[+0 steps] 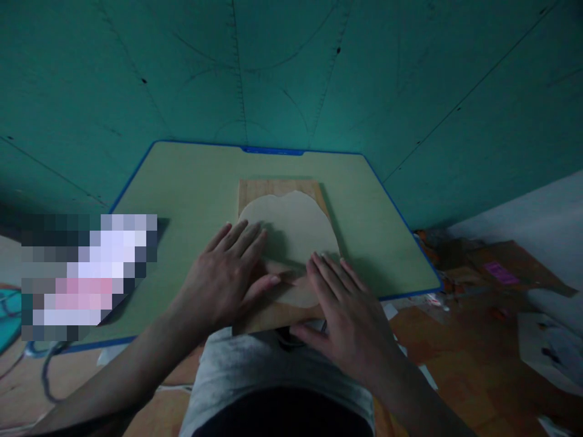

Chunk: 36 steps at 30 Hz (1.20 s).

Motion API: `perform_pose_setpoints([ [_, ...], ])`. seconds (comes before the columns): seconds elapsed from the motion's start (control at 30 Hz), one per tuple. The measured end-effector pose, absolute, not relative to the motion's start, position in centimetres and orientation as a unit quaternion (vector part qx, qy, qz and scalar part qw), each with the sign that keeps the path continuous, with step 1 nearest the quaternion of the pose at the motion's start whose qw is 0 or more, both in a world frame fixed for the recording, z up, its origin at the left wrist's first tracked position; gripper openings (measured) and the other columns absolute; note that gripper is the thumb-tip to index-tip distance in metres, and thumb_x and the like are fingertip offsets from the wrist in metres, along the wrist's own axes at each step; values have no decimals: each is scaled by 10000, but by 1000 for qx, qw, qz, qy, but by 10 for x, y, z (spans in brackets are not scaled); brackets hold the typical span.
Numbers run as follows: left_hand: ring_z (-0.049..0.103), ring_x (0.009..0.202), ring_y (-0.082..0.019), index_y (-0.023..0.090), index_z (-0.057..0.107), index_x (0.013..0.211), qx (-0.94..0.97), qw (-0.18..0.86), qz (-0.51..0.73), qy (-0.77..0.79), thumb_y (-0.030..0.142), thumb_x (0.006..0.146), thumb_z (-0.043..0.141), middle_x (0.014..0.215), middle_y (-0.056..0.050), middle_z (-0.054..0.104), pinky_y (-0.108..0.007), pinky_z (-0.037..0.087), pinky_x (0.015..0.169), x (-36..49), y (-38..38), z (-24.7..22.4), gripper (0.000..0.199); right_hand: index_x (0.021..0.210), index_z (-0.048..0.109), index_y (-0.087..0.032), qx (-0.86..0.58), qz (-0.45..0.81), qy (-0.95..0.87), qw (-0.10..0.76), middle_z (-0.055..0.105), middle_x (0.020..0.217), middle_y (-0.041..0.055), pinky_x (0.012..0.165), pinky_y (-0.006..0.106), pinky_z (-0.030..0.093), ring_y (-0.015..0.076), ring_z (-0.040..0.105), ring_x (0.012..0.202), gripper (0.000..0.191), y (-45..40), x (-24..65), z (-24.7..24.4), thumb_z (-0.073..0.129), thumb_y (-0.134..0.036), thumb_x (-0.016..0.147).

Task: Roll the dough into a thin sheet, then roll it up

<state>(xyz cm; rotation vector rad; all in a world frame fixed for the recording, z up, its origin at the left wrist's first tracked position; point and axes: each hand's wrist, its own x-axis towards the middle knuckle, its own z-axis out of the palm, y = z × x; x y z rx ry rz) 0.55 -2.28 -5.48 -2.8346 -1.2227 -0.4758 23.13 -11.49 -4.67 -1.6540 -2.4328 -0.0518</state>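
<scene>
A thin, pale sheet of rolled-out dough lies over a wooden board, its right edge hanging slightly past the board's side. My left hand rests palm down on the left edge of the dough, fingers stretched out. On the right side, my right hand lies over the dough's lower right edge, fingers extended and thumb apart. Between the hands a pale raised strip crosses the dough; whether it is a fold or a separate thing I cannot tell. What lies under the palms is hidden.
The board sits on a pale green table with a blue rim, against a green wall. A pixelated device with a cable stands at the left. Flattened cardboard and paper scraps lie on the floor at the right.
</scene>
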Motion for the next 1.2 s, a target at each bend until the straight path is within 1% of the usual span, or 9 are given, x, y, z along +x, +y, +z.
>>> perform_pose_setpoints([
  [0.1,421,1448,-365,82,450,1478,-913,19,-166,-371,639,992,368,1525,-213,499,-551,318,1204,-14,-52,-60,744,1491,445,-31,-540,-36,-833,112,503,1537,191,1127,441,430,297,474,1403,794,-144,224,-48,563,-587,936],
  [0.23,384,1470,-358,70,304,1569,-911,39,-176,-371,564,983,466,1527,-219,491,-530,274,1230,-31,-81,-67,784,1511,424,-31,-505,-64,-852,122,480,1557,178,1121,418,419,288,405,1449,747,-166,222,-53,547,-499,942],
  [0.43,277,1531,-329,119,149,1626,-919,31,-162,-358,533,1028,367,1614,-200,374,-528,256,1242,-34,-66,-68,759,1533,396,-61,-518,-55,-846,113,437,1589,166,1155,464,384,288,403,1462,686,-147,227,-54,479,-479,995],
  [0.57,219,1547,-347,98,256,1593,-917,8,-154,-368,539,1043,303,1635,-208,325,-591,216,1240,-14,-16,-63,707,1514,432,-47,-549,-40,-829,101,444,1576,195,1204,517,317,316,418,1459,677,-97,235,-52,398,-520,1031],
  [0.67,211,1551,-332,43,384,1527,-898,-10,-144,-415,520,1052,260,1612,-215,367,-560,214,1247,11,28,-58,684,1492,472,-44,-587,-31,-803,93,440,1571,216,1220,541,278,330,389,1479,632,-54,245,-52,345,-480,1054],
  [0.8,190,1553,-342,13,385,1520,-892,-31,-131,-433,511,1047,269,1628,-217,334,-532,199,1253,28,60,-57,697,1507,458,-62,-623,-7,-777,91,381,1600,239,1209,593,266,356,340,1502,650,-23,253,-52,345,-506,1047],
  [0.93,152,1562,-335,16,259,1574,-901,-33,-159,-403,470,1050,262,1640,-230,298,-556,206,1251,11,33,-60,694,1519,443,-74,-593,14,-800,93,371,1606,241,1214,581,279,349,327,1509,633,-48,246,-52,376,-485,1042],
  [1.07,83,1572,-332,139,27,1634,-913,-24,-187,-363,381,1047,325,1680,-185,214,-582,257,1232,-19,-21,-61,701,1520,433,-81,-568,-9,-814,120,374,1608,232,1177,564,363,359,378,1479,650,-103,229,-53,428,-497,1021],
  [1.2,153,1566,-306,168,17,1637,-919,-30,-163,-358,327,1046,336,1672,-161,252,-561,226,1252,-32,-37,-61,690,1527,406,-56,-544,-39,-828,133,382,1601,240,1153,526,405,347,405,1464,680,-125,221,-55,438,-505,1018],
])
